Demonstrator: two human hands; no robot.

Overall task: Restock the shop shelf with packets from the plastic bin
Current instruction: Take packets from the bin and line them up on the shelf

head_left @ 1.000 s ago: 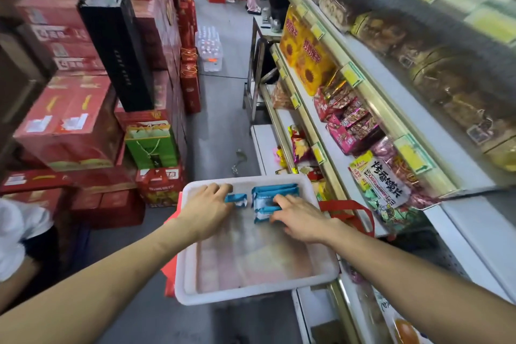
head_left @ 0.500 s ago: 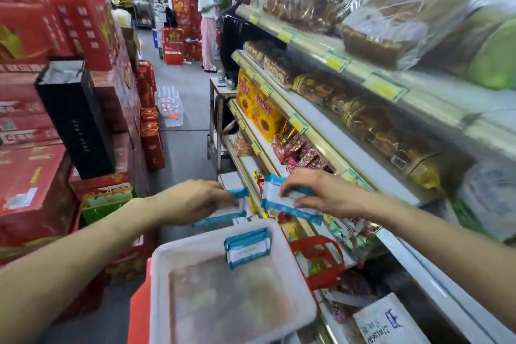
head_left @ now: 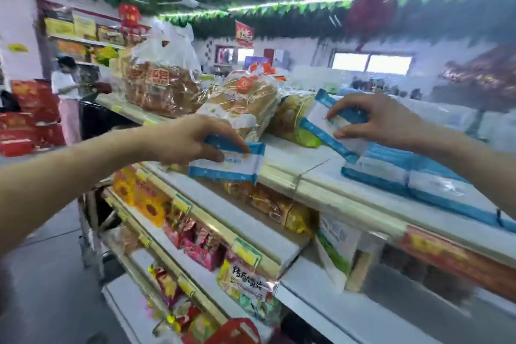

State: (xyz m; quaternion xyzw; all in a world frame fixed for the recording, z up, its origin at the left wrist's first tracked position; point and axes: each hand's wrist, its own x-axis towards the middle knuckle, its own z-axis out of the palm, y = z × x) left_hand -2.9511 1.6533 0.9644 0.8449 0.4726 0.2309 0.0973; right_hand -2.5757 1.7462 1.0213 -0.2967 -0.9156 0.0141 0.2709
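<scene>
My hands are up from the bin, now out of view. My left hand [head_left: 184, 139] pinches 1 blue packet [head_left: 229, 166] at the top shelf [head_left: 293, 169] edge. My right hand [head_left: 384, 120] grips a second packet [head_left: 325, 126] in its fingers, tilted over the stocked row [head_left: 405, 179].

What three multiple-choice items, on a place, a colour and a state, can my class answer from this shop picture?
1. Where does the right hand hold the tilted packet? A. over the top shelf B. inside a bin C. near the floor
2. What colours is the flat packet in the left hand? A. red and yellow B. blue and white C. green and black
3. What is the left hand doing? A. hanging empty B. pressing a wall C. gripping a packet
Answers: 1 A, stocked packets lie on that shelf just below it; 2 B, blue bands edge a white middle; 3 C, it pinches the packet's near end.
</scene>
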